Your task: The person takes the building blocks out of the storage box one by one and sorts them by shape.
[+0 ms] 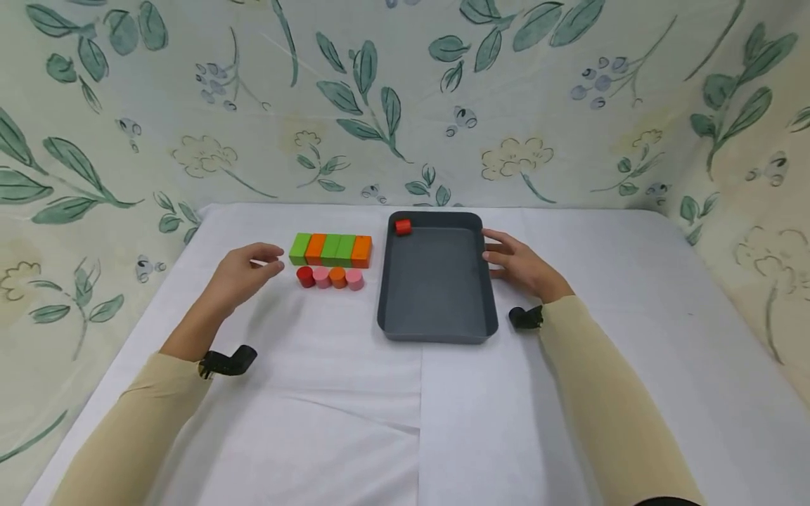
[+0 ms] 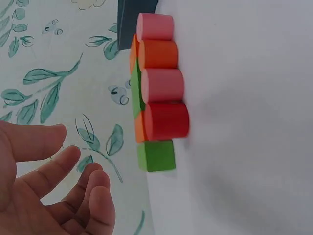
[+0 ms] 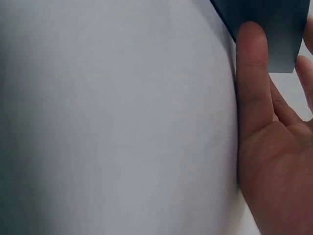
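My left hand hovers just left of a row of green and orange blocks, its fingers loosely bent with nothing between them. Along the near side of that row stand short cylinders: a red one, an orange one and two pink ones. My right hand is at the right side of a dark grey tray, fingertips against its outer wall. The right wrist view shows one finger lying straight along that wall. Inside the tray, a red piece lies in the far left corner.
A white cloth covers the table and shows creases in front. Behind and at both sides hangs a leaf-patterned fabric, meeting the table's far edge. The tray stands right of the blocks, with a narrow gap between.
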The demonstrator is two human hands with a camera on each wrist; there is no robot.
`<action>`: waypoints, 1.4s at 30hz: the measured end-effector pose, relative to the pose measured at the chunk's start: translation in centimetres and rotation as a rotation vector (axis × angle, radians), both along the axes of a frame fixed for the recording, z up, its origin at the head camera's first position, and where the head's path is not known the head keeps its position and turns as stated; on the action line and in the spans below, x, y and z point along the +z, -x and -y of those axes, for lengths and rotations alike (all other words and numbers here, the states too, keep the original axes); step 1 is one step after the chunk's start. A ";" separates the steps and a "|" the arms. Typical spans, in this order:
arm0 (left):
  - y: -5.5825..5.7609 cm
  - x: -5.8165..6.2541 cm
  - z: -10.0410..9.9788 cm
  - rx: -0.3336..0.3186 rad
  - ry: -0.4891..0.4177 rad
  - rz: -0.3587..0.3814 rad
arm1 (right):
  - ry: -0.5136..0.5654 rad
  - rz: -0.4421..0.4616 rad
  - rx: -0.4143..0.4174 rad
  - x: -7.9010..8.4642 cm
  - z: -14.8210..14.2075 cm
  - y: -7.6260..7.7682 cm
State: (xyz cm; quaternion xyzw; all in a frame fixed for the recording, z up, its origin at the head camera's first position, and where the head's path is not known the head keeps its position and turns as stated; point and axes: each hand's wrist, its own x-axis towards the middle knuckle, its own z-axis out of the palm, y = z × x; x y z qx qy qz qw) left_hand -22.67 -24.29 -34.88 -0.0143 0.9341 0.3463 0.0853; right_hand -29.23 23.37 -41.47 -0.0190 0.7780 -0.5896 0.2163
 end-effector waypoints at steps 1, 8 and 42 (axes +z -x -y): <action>0.4 0.3 -0.7 -0.009 0.006 -0.013 | -0.008 -0.005 0.002 0.0 -0.1 0.0; 2.5 2.1 -6.7 -0.134 0.074 -0.098 | -0.014 -0.028 0.020 0.1 -0.4 -0.3; 10.3 0.3 -19.8 -0.366 0.400 -0.092 | -0.011 -0.028 0.006 0.0 0.1 -0.2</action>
